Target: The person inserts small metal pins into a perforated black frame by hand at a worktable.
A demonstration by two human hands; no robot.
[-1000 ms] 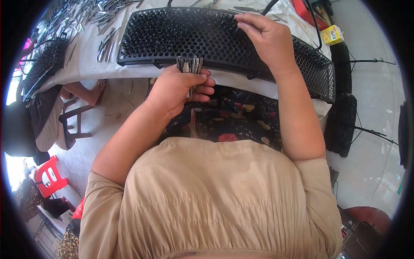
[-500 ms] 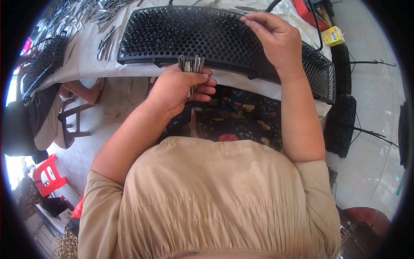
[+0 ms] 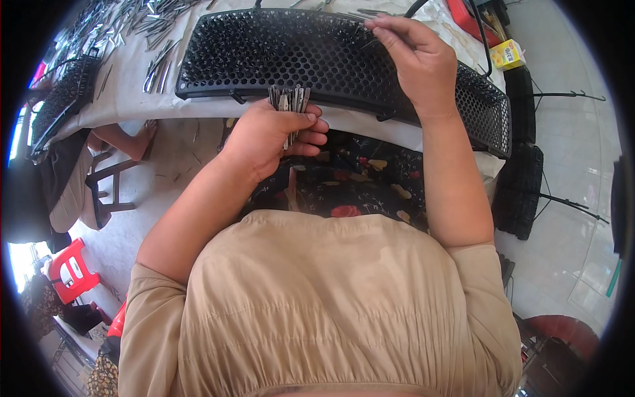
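A bundle of slim, flat metal pieces stands upright in my left hand, thumb across it and fingers curled behind. This hand is at the near edge of a long black rack with a honeycomb of holes. Many small dark-looking pieces stand in the holes on the rack's left and far side; the middle and near right holes show bare. My right hand is over the rack's far right part, thumb and fingertips pinched together near the far edge. What it pinches is too small to make out.
Loose metal pieces are heaped on the pale-covered table. A second black rack is at the left, beside a seated person. A yellow box and a red container are at the far right. A red chair stands lower left.
The whole view has shifted slightly, so the rack and both hands appear a little further left. My right hand stays pinched at the far edge; my left still holds the bundle.
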